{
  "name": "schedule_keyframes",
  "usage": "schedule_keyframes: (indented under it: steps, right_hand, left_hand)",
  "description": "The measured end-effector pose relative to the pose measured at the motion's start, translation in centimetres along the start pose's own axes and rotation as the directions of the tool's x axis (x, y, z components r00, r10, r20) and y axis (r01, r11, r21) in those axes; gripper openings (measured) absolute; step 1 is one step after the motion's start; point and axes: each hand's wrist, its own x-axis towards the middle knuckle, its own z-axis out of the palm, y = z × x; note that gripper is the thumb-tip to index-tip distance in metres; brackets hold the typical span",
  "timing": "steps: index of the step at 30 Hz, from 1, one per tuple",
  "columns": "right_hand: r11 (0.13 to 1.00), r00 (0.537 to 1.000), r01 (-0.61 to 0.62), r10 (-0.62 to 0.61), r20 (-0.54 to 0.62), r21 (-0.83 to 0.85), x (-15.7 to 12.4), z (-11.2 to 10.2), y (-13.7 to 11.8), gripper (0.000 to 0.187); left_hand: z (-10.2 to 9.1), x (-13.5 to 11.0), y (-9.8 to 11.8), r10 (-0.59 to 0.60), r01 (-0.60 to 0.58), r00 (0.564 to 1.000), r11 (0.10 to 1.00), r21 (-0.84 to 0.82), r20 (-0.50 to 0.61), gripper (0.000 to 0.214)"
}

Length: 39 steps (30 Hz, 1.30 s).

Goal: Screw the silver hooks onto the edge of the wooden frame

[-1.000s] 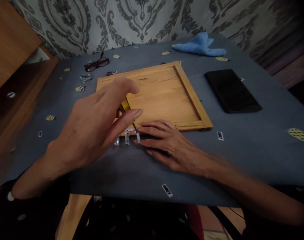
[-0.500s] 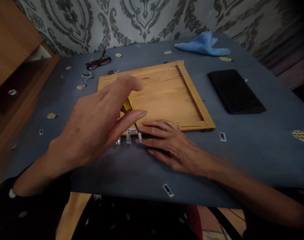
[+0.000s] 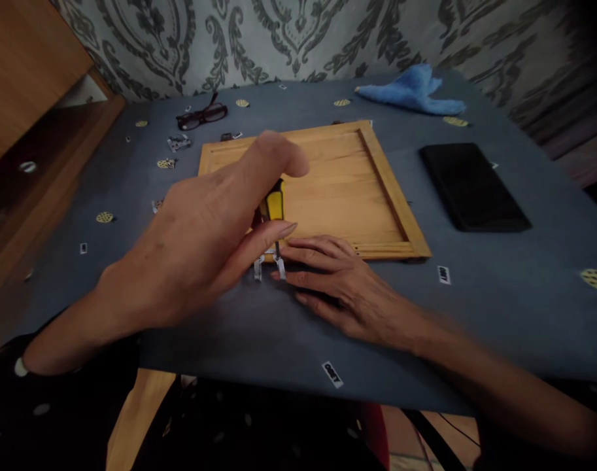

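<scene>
My left hand (image 3: pixel 195 226) is closed around a screwdriver with a yellow and black handle (image 3: pixel 275 201). Its thin shaft points down at a small white-metal bracket (image 3: pixel 281 268) on the near edge of a framed wooden panel (image 3: pixel 327 183). Whether the tip sits in a screw is too small to tell. My right hand (image 3: pixel 337 281) lies flat with its fingers stretched out, across the panel's near edge and the table. Its fingertips touch or nearly touch the bracket's right side. My left hand covers the panel's near left part.
Glasses (image 3: pixel 203 116) and loose metal fittings (image 3: pixel 179 142) lie at the back left. A blue cloth (image 3: pixel 410 91) is at the back right, and a black phone (image 3: pixel 475 186) lies right of the panel. A wooden cabinet (image 3: pixel 28 72) stands on the left.
My left hand has tipped to the right, and the screwdriver now stands more upright, with more of its handle showing. My right hand keeps its place at the bracket. The view has shifted slightly.
</scene>
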Motion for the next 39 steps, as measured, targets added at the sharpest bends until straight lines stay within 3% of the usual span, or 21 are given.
schedule_keyframes:
  steps: [4, 14, 20, 25, 31, 39]
  right_hand:
    - [1.0, 1.0, 0.003, -0.003, -0.003, -0.014, -0.06, 0.07, 0.01, 0.027]
    - [1.0, 1.0, 0.016, -0.016, -0.012, -0.018, -0.04, 0.12, 0.11, 0.027]
    - [1.0, 1.0, 0.006, -0.006, -0.011, -0.021, -0.03, 0.06, 0.02, 0.028]
    - [1.0, 1.0, 0.001, -0.001, -0.005, -0.014, -0.05, 0.05, 0.06, 0.026]
    - [1.0, 1.0, -0.014, 0.014, 0.004, -0.013, 0.01, -0.06, -0.14, 0.028]
    - [1.0, 1.0, -0.009, 0.009, 0.01, 0.002, 0.1, -0.16, 0.06, 0.028]
  left_hand:
    - [0.41, 0.1, -0.12, 0.05, -0.05, 0.999, 0.998, 0.026, 0.009, 0.022]
    - [-0.13, -0.12, 0.01, 0.017, -0.017, 1.0, 1.0, -0.026, 0.004, 0.024]
    - [0.49, -0.07, -0.35, 0.088, -0.088, 0.996, 0.995, 0.042, -0.004, 0.028]
    - [0.3, -0.18, -0.2, 0.056, -0.056, 0.998, 0.998, -0.004, 0.0, 0.019]
    - [0.12, 0.01, -0.26, 0.041, -0.041, 0.999, 0.998, -0.044, 0.015, 0.024]
    - [0.56, 0.0, 0.0, 0.065, -0.064, 0.997, 0.997, 0.048, -0.03, 0.02]
